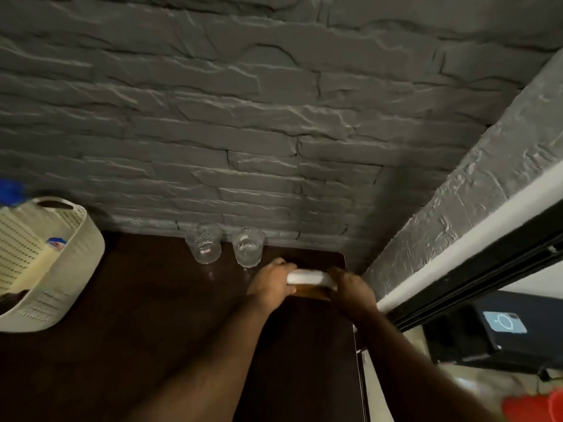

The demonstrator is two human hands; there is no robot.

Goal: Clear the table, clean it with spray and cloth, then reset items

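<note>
Head view, looking down at a dark brown worktop (152, 330) set against a grey stone-textured wall (243, 117). Near the worktop's far right corner, at about 1 o'clock from the frame's centre bottom, both hands hold a flat white object (309, 277), possibly a plate or shallow dish; its exact kind cannot be told. The left hand (271, 284) grips its left end, fingers curled over the top edge. The right hand (353, 289) grips its right end, fingers likewise wrapped round it. An amber-brown patch (310, 292) shows just beneath the white object; whether it is a mat or a reflection cannot be told, nor whether the object touches the worktop.

Two clear patterned drinking glasses stand upright by the wall at 11 o'clock from the hands: the left glass (204, 243) and the right glass (248, 246), side by side, just apart. A cream perforated basket (61, 284) sits at 9 o'clock on the worktop's left edge, with a blue-capped item (56, 243) inside. Off the worktop at 3 o'clock lies a dark box (502, 327) bearing a pale label.
</note>
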